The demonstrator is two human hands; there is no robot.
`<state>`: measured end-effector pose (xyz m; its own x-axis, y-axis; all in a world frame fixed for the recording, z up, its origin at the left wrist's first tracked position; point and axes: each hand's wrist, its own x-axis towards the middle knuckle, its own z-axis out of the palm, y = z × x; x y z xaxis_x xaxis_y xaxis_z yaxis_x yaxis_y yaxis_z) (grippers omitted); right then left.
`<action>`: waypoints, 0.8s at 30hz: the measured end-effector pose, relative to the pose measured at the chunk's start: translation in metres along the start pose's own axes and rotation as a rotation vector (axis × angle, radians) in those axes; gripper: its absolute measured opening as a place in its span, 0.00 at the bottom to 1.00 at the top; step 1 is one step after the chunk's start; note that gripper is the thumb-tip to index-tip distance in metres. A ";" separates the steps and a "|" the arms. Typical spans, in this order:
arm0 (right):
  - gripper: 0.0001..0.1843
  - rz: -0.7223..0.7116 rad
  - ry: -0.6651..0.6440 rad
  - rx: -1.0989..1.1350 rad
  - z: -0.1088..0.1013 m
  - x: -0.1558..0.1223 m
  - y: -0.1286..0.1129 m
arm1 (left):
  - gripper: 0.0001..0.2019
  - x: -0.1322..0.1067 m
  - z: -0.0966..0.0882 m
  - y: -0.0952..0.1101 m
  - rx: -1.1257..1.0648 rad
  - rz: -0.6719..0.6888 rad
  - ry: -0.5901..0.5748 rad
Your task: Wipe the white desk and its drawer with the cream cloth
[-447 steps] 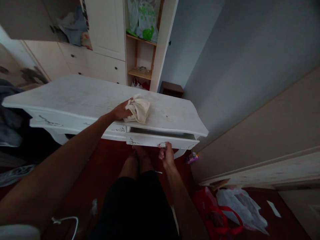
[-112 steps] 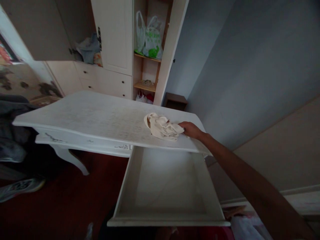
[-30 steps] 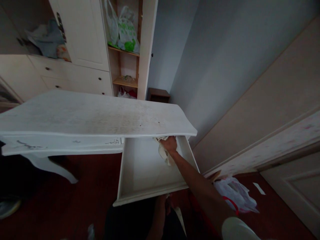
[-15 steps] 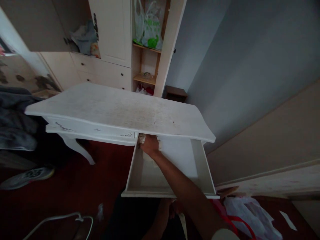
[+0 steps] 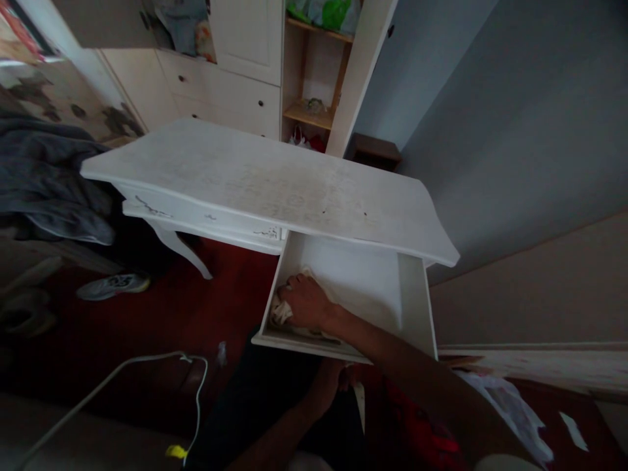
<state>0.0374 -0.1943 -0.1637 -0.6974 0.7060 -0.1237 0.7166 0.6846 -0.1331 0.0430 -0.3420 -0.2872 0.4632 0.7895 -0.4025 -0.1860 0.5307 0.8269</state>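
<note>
My right hand (image 5: 307,301) reaches into the pulled-out drawer (image 5: 415,294) of a white desk (image 5: 235,173). It is closed on a crumpled cream cloth (image 5: 281,312), pressed down in the drawer's front left corner. Part of the cloth is hidden under the palm. Below the drawer front, close to my lap, my left hand (image 5: 338,379) is in shadow with its fingers curled. What it holds, if anything, cannot be made out. A pale strip (image 5: 360,402) hangs just beside it. The desktop bears greyish smudges.
A white cabinet (image 5: 245,59) stands behind the desk, and a grey wall (image 5: 515,118) runs along the right. Dark clothing (image 5: 49,176) is heaped at left. A shoe (image 5: 112,286), a white cable (image 5: 122,366) and a plastic bag (image 5: 510,405) are on the floor.
My right hand has slid the cloth from the drawer's back left corner to its front left corner. My left hand remains below the drawer front. The view has tilted downward.
</note>
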 end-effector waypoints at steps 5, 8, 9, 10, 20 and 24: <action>0.12 -0.220 -0.131 -0.055 -0.007 -0.003 -0.005 | 0.28 0.003 -0.001 -0.005 -0.007 -0.002 0.006; 0.14 -0.279 -0.204 -0.086 -0.014 -0.009 0.002 | 0.27 0.004 0.000 -0.006 -0.014 -0.015 0.029; 0.15 -0.277 -0.235 -0.093 -0.017 -0.013 0.006 | 0.27 0.003 0.000 -0.005 -0.013 -0.020 0.034; 0.16 -0.268 -0.267 -0.097 -0.019 -0.020 0.010 | 0.26 0.001 0.000 -0.002 -0.013 -0.017 0.040; 0.27 0.055 -0.504 -0.079 -0.017 -0.128 0.082 | 0.23 -0.013 0.001 0.030 -0.036 -0.024 0.042; 0.28 0.227 -0.591 -0.160 -0.021 -0.155 0.103 | 0.22 -0.012 0.001 0.030 -0.039 -0.046 0.037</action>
<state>0.2198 -0.2294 -0.1380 -0.3834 0.6486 -0.6576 0.8072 0.5813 0.1028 0.0324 -0.3358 -0.2572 0.4399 0.7747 -0.4542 -0.1990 0.5774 0.7919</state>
